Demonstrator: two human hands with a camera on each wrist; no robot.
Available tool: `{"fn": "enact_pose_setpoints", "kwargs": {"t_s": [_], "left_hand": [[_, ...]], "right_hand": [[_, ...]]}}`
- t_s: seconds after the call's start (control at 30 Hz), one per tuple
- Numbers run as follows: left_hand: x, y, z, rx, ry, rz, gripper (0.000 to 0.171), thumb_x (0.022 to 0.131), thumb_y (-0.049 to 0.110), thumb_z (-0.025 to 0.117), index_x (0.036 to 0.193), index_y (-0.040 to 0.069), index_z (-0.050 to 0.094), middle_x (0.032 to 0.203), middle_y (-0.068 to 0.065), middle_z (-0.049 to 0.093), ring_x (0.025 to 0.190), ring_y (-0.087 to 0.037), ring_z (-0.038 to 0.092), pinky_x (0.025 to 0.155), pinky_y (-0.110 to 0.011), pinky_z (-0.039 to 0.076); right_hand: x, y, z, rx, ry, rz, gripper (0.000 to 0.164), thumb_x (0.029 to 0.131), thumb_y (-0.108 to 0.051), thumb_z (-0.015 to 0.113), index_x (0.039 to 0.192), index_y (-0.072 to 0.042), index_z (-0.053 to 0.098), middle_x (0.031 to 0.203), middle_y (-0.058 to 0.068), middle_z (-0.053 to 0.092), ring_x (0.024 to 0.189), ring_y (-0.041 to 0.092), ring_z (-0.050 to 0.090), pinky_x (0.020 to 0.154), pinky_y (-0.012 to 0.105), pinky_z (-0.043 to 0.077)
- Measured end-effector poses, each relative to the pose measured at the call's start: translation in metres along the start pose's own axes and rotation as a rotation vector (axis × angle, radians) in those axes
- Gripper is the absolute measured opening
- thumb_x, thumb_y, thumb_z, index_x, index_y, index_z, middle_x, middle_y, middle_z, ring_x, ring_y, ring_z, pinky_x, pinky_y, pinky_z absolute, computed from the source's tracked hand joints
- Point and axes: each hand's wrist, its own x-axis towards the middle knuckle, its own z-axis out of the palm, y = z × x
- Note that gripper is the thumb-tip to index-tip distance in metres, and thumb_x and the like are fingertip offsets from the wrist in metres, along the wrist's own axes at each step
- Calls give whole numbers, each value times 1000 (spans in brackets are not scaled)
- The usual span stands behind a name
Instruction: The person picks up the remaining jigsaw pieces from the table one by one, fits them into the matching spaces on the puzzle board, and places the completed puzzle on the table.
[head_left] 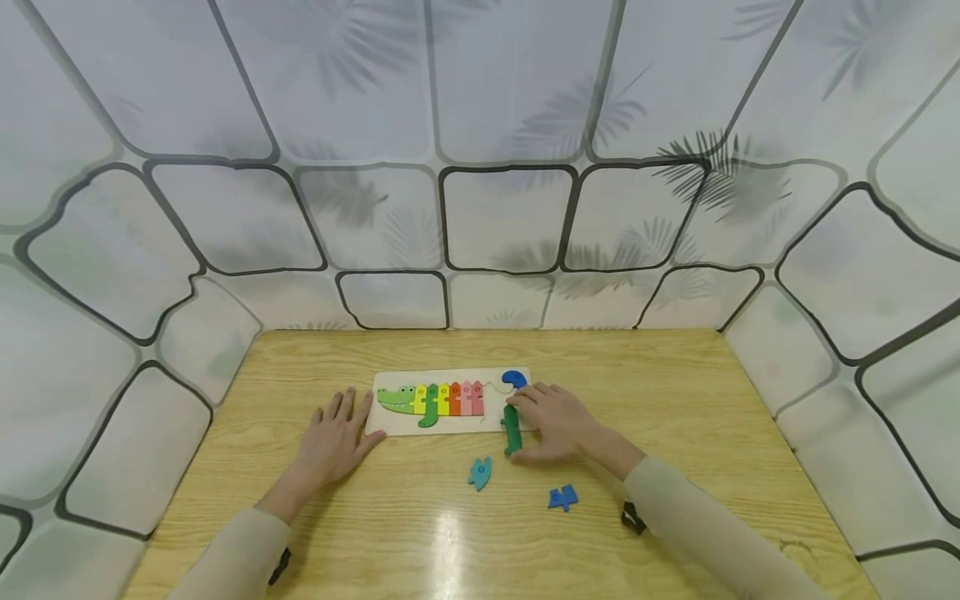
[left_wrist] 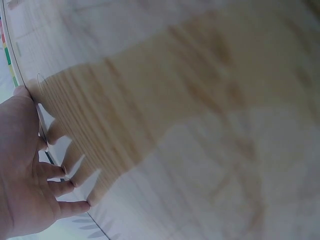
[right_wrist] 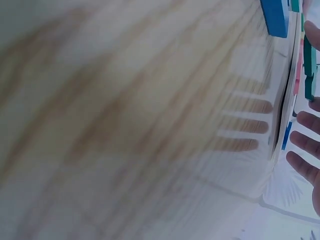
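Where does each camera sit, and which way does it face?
Head: on the head, facing forward and down at the table and puzzle board; left hand, right hand and both sleeves show.
Left wrist: worn there, looking across the table; the left hand shows at the left edge.
Right wrist: worn there, looking across the table; the right hand shows partly, at the right edge.
Head and right wrist share the right hand holding the green piece.
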Motion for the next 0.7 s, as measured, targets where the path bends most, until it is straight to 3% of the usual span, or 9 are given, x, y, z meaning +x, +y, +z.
{"fn": "enact_pose_setpoints", "kwargs": {"t_s": [0.37,0.7], "left_hand": [[0,0,1,-5,5,1,78,105,55,57,164,6,38,163,-34,40,150,-53,42,114,-72,41],[1,0,0,5,8,2,77,106,54,56,164,6,38,163,-34,40,150,-53,42,113,-73,42]], "right_hand": [[11,2,2,-23,30,-18,94,85,-87,57,149,-19,57,146,3,62,133,25,60,106,48,54],[22,0,-1,-3,9,-5,95,85,-86,57,150,-17,56,149,5,60,135,28,58,111,51,52]]}}
